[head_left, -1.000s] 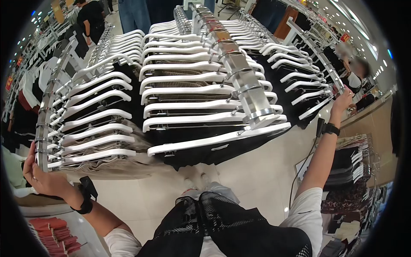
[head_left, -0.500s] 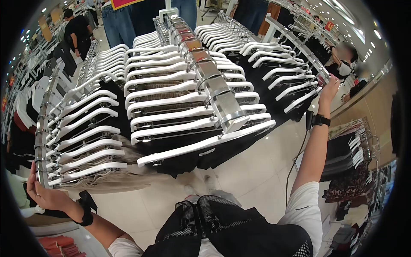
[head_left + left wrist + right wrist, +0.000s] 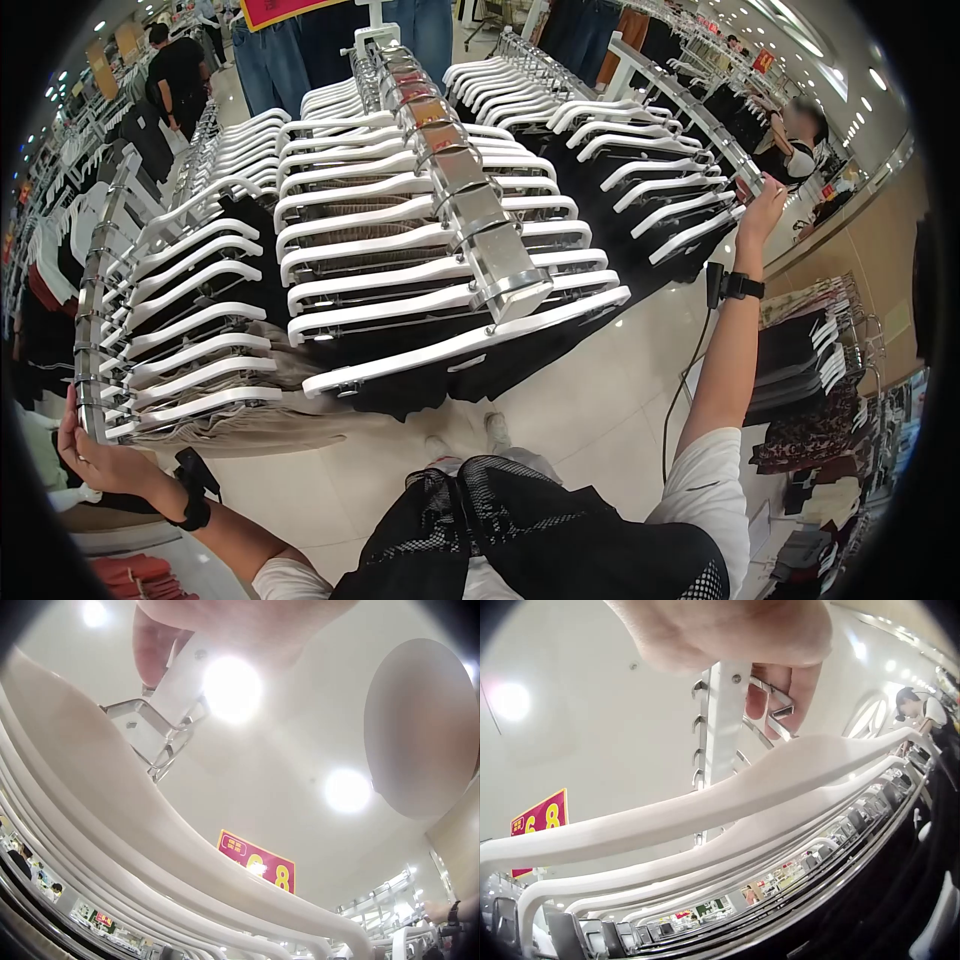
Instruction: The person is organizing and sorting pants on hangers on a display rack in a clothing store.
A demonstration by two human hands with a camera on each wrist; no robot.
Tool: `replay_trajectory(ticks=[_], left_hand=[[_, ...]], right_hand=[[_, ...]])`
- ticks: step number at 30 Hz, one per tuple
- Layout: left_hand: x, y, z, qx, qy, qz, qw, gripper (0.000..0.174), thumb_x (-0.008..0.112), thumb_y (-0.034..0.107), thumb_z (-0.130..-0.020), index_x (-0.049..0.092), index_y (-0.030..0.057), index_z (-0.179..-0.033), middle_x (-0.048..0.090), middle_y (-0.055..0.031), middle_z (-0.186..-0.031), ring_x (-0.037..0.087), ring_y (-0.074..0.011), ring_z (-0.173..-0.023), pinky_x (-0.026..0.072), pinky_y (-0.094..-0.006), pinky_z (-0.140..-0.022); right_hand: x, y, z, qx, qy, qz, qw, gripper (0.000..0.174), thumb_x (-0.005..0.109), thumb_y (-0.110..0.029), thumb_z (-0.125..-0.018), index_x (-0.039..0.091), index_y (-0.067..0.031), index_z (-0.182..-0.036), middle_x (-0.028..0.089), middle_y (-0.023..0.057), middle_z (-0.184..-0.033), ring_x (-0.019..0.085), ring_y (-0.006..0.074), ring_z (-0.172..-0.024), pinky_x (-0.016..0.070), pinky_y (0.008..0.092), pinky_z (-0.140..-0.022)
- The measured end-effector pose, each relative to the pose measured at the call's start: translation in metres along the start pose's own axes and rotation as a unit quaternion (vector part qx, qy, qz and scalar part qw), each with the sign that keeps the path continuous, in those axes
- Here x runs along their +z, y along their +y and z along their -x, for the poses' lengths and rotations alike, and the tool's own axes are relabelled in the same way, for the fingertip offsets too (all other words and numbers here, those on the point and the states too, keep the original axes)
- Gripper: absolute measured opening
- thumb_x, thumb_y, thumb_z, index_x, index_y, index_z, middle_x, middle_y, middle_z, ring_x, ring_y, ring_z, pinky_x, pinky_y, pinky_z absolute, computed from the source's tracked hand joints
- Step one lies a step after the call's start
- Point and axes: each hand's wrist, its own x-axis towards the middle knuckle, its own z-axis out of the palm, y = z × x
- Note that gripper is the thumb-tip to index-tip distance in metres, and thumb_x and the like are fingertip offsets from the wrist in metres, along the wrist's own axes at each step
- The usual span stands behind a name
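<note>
My left hand grips the front end of the left chrome rail, where white hangers carry black and beige garments. In the left wrist view the hand wraps the bar's end above a white hanger. At the right, my right hand holds the end of the right rail, beside hangers with black garments. Curled fingertips show around that bar in the right wrist view. Between the hands juts the middle rail, full of white hangers.
A person in black stands at the back left, another at the right. Jeans hang behind the racks. Folded dark clothes lie at the lower right, red ones at the lower left. Tiled floor shows below.
In the head view the rack and both hands have shifted left, and the middle rail's end sits lower. Both hands have kept their hold on the rail ends.
</note>
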Motion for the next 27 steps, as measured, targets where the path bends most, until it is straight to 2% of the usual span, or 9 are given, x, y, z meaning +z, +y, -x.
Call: replay_trajectory(ticks=[3, 6, 9, 12, 13, 14, 17, 20, 27], left_hand=[[0.000, -0.002, 0.000, -0.001, 0.009, -0.008, 1.000, 0.024, 0.033, 0.001, -0.101, 0.053, -0.0089, -0.112, 0.064, -0.0312, -0.128, 0.065, -0.0332, -0.115, 0.0538, -0.0409, -0.103], [-0.001, 0.010, 0.001, 0.025, 0.002, -0.078, 0.997, 0.027, 0.039, 0.005, -0.102, 0.057, -0.0104, -0.115, 0.066, -0.0264, -0.126, 0.065, -0.0324, -0.115, 0.0510, -0.0398, -0.105], [0.018, 0.063, 0.016, 0.074, 0.097, -0.341, 0.932, 0.032, 0.045, 0.013, -0.102, 0.061, -0.0109, -0.115, 0.068, -0.0228, -0.124, 0.065, -0.0319, -0.112, 0.0492, -0.0402, -0.105], [0.000, 0.049, 0.039, 0.241, 0.145, -0.322, 0.904, 0.036, 0.051, 0.021, -0.102, 0.064, -0.0109, -0.113, 0.068, -0.0224, -0.120, 0.065, -0.0345, -0.108, 0.0499, -0.0438, -0.102], [0.012, 0.060, 0.056, 0.250, 0.109, -0.223, 0.936, 0.033, 0.052, 0.019, -0.101, 0.061, -0.0087, -0.116, 0.068, -0.0222, -0.117, 0.065, -0.0339, -0.105, 0.0517, -0.0458, -0.098], [0.006, 0.050, 0.075, 0.310, 0.039, -0.237, 0.920, 0.031, 0.051, 0.017, -0.100, 0.058, -0.0075, -0.118, 0.067, -0.0221, -0.115, 0.065, -0.0343, -0.105, 0.0525, -0.0467, -0.097], [0.027, 0.060, 0.142, 0.194, -0.142, -0.080, 0.967, 0.027, 0.047, 0.011, -0.101, 0.052, -0.0041, -0.123, 0.062, -0.0203, -0.117, 0.060, -0.0323, -0.111, 0.0487, -0.0457, -0.101], [0.046, 0.078, 0.191, 0.038, -0.217, 0.013, 0.975, 0.032, 0.047, 0.012, -0.101, 0.054, -0.0031, -0.128, 0.058, -0.0180, -0.122, 0.056, -0.0286, -0.114, 0.0437, -0.0435, -0.105], [0.070, 0.095, 0.259, -0.167, -0.282, 0.085, 0.941, 0.055, 0.046, 0.015, -0.102, 0.031, -0.0026, -0.152, 0.048, -0.0216, -0.145, 0.049, -0.0325, -0.132, 0.0355, -0.0438, -0.114]], right_hand=[[-0.003, 0.000, -0.001, 0.009, -0.014, 0.000, 1.000, 0.031, 0.048, -0.025, -0.106, 0.052, 0.0008, -0.121, 0.067, 0.0173, -0.109, 0.075, 0.0240, -0.087, 0.0570, 0.0304, -0.066], [-0.014, 0.001, -0.007, 0.029, -0.041, 0.066, 0.997, 0.038, 0.049, -0.027, -0.106, 0.050, 0.0024, -0.130, 0.062, 0.0200, -0.123, 0.069, 0.0258, -0.107, 0.0550, 0.0326, -0.085], [-0.013, -0.005, 0.016, -0.064, 0.036, 0.161, 0.984, 0.045, 0.049, -0.028, -0.107, 0.048, 0.0042, -0.137, 0.054, 0.0207, -0.136, 0.057, 0.0274, -0.123, 0.0447, 0.0352, -0.104], [-0.004, -0.056, 0.087, -0.186, 0.063, 0.143, 0.970, 0.046, 0.048, -0.028, -0.107, 0.047, 0.0060, -0.138, 0.052, 0.0192, -0.138, 0.051, 0.0280, -0.127, 0.0361, 0.0388, -0.112], [-0.001, -0.069, 0.116, -0.203, 0.055, 0.132, 0.969, 0.045, 0.047, -0.029, -0.107, 0.049, 0.0057, -0.136, 0.053, 0.0181, -0.136, 0.050, 0.0270, -0.128, 0.0367, 0.0389, -0.111], [0.000, -0.070, 0.141, -0.240, 0.018, 0.130, 0.962, 0.045, 0.045, -0.031, -0.107, 0.050, 0.0049, -0.134, 0.055, 0.0180, -0.131, 0.053, 0.0270, -0.124, 0.0386, 0.0392, -0.109], [0.006, -0.068, 0.200, -0.281, -0.156, 0.048, 0.946, 0.042, 0.041, -0.032, -0.106, 0.060, 0.0041, -0.115, 0.063, 0.0181, -0.110, 0.059, 0.0293, -0.104, 0.0456, 0.0406, -0.096], [0.022, -0.066, 0.241, -0.237, -0.231, -0.033, 0.943, 0.052, 0.041, -0.044, -0.107, 0.060, 0.0041, -0.112, 0.065, 0.0173, -0.102, 0.062, 0.0287, -0.093, 0.0483, 0.0400, -0.087], [0.013, -0.042, 0.298, -0.045, -0.368, -0.151, 0.916, 0.070, 0.054, -0.055, -0.102, 0.046, 0.0037, -0.140, 0.057, 0.0158, -0.121, 0.058, 0.0210, -0.099, 0.0486, 0.0346, -0.085]])
